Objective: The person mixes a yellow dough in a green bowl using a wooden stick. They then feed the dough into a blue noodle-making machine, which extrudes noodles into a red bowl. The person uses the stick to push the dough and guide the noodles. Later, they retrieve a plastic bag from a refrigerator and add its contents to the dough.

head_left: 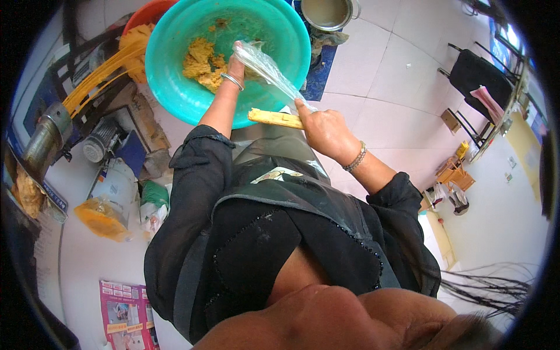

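My left hand (236,67), with a bangle at the wrist, is raised over a large turquoise basin (169,87). Its fingers are closed at one end of a crumpled clear plastic bag or sheet (265,67) that partly covers them. The plastic runs taut to my right hand (331,134), which pinches its other end. That same right hand grips a short, flat yellowish wooden stick (274,118) pointing left, just outside the basin's near rim. Crumbly yellow dough (201,64) lies in the basin beside my left hand.
Left of the basin, long yellow strands (111,67) hang from a metal machine tube (49,134), with an orange tub (149,13) behind. A motor (100,142) and white bucket (114,186) are lower left. A metal pot (326,13) stands upper right; a black chair (481,81) is farther right.
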Demonstrator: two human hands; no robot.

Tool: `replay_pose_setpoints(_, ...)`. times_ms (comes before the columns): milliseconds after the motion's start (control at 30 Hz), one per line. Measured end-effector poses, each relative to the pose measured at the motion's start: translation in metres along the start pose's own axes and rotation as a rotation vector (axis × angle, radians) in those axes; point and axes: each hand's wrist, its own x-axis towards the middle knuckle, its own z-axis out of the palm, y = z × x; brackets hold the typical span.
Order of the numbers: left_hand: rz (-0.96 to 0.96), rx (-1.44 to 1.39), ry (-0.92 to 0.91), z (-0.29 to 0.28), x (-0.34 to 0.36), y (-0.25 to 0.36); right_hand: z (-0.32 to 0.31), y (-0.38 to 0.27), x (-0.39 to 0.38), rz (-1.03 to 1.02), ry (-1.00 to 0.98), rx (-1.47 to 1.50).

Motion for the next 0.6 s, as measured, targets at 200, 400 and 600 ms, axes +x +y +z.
replay_pose_setpoints(200,-0.051,-0.040,-0.054,0.014,-0.005,0.008,-0.031,-0.037,-0.022,-0.092,-0.011,-0.051)
replay_pose_setpoints(400,-0.059,-0.455,-0.292,0.036,-0.015,0.012,-0.028,-0.065,-0.023,-0.046,0.029,-0.038)
replay_pose_setpoints(600,-0.048,-0.374,-0.284,0.043,-0.033,0.049,-0.047,-0.038,-0.027,0.018,0.230,0.055)
